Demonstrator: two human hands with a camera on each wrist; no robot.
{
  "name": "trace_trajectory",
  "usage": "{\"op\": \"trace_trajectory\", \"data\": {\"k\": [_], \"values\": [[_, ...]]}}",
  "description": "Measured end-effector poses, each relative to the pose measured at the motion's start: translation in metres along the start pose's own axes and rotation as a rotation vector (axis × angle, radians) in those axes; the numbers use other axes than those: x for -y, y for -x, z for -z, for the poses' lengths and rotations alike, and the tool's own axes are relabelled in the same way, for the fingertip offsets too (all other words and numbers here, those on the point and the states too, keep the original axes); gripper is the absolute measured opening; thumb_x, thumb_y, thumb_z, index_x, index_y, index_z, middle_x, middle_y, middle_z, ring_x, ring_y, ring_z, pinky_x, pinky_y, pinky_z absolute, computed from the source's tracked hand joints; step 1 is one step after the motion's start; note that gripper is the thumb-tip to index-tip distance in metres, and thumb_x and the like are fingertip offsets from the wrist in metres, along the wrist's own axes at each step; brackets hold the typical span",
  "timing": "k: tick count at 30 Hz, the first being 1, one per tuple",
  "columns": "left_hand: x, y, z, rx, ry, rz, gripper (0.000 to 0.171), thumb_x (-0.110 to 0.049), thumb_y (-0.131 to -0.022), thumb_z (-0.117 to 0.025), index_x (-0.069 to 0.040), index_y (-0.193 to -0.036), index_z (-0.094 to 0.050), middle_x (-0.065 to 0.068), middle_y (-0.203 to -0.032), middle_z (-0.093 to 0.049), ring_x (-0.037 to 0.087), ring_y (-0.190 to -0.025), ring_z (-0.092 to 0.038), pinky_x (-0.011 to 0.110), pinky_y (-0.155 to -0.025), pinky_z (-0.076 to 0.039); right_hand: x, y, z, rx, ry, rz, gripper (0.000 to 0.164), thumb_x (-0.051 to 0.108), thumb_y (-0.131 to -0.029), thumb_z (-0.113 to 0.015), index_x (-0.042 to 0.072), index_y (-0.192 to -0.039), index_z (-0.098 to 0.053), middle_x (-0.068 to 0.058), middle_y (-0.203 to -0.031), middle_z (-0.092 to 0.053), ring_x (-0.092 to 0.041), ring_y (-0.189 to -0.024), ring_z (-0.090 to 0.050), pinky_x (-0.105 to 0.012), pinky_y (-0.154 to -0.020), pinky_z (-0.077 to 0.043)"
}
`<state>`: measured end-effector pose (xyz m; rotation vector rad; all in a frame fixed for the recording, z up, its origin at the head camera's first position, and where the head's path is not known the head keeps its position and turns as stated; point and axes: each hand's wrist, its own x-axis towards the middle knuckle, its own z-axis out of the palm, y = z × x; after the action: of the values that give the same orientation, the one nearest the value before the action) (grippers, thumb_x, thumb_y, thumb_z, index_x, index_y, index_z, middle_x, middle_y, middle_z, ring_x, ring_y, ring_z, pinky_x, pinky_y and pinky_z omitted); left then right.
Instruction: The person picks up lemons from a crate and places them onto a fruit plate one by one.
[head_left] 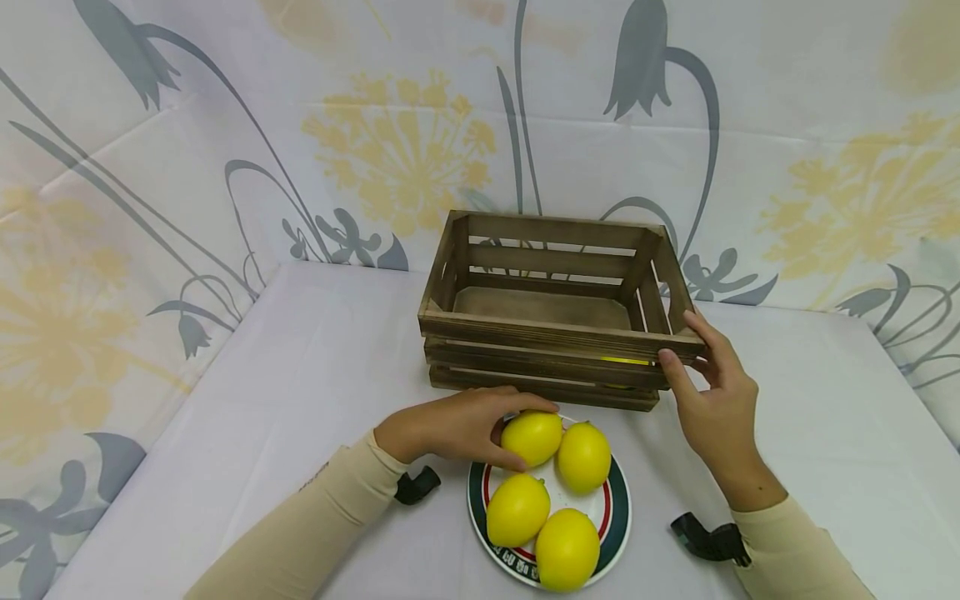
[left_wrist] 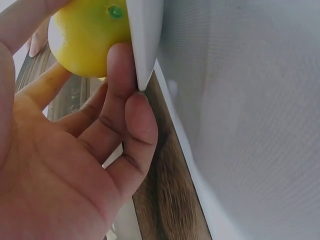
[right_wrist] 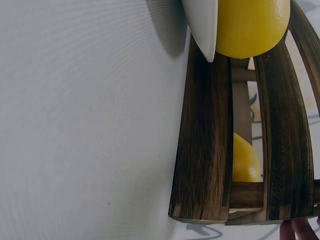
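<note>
A round plate (head_left: 624, 504) with a dark green and red rim carries several yellow lemons. My left hand (head_left: 457, 433) reaches over its far left side, thumb and fingers around the upper-left lemon (head_left: 534, 437). The left wrist view has that lemon (left_wrist: 90, 37) between the fingers, the fingertips right at the plate's edge (left_wrist: 148, 45). Behind the plate stands a brown slatted wooden crate (head_left: 540, 333). With my right hand (head_left: 716, 404) I grip the crate's front right corner, thumb on the front. Inside the crate, a lemon (right_wrist: 245, 160) shows through the slats.
A white cloth (head_left: 337, 350) covers the table. Floral fabric (head_left: 420, 142) hangs behind the crate and along the sides. Black curved pieces show at both wrists, one by the left sleeve (head_left: 417, 485) and one by the right sleeve (head_left: 708, 540).
</note>
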<state>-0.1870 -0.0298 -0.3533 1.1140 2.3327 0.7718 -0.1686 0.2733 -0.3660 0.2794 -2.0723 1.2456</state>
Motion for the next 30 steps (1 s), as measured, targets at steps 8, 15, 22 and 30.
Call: {"op": "trace_trajectory", "data": {"k": [8, 15, 22, 30], "values": [[-0.0007, -0.0011, -0.0017, 0.003, 0.05, -0.032, 0.07, -0.03, -0.087, -0.079, -0.032, -0.148, -0.045, -0.002, -0.135, -0.052, 0.011, -0.096, -0.055, 0.023, -0.084, -0.054, -0.0023, 0.0007, 0.0003, -0.003, -0.012, 0.008, 0.06, -0.01, -0.087, -0.069, 0.007, -0.143, -0.055, -0.018, -0.14, -0.058, 0.007, -0.106, -0.058, -0.003, -0.093, -0.044], [-0.0012, -0.0023, -0.0026, 0.01, 0.096, -0.068, 0.066, -0.028, -0.088, -0.078, -0.029, -0.147, -0.048, -0.001, -0.135, -0.052, 0.007, -0.087, -0.061, 0.021, -0.079, -0.056, -0.0025, 0.0005, 0.0009, -0.006, -0.014, 0.006, 0.06, -0.01, -0.087, -0.069, 0.008, -0.143, -0.055, -0.017, -0.14, -0.058, 0.007, -0.106, -0.059, -0.004, -0.094, -0.044], [-0.003, -0.0027, -0.0035, 0.019, 0.161, -0.096, 0.061, -0.024, -0.091, -0.076, -0.026, -0.146, -0.049, 0.001, -0.134, -0.052, 0.0, -0.089, -0.063, 0.019, -0.078, -0.056, -0.0022, 0.0007, 0.0007, 0.006, -0.007, 0.004, 0.061, -0.01, -0.087, -0.068, 0.009, -0.143, -0.054, -0.016, -0.141, -0.057, 0.007, -0.107, -0.058, -0.003, -0.094, -0.044], [-0.0058, -0.0026, -0.0036, 0.01, 0.168, -0.127, 0.053, -0.02, -0.094, -0.071, -0.022, -0.144, -0.051, 0.001, -0.132, -0.055, 0.0, -0.091, -0.062, 0.02, -0.081, -0.056, -0.0028, 0.0003, 0.0002, -0.005, -0.02, 0.011, 0.06, -0.01, -0.087, -0.069, 0.007, -0.142, -0.055, -0.018, -0.139, -0.058, 0.006, -0.106, -0.059, -0.004, -0.094, -0.044]]}}
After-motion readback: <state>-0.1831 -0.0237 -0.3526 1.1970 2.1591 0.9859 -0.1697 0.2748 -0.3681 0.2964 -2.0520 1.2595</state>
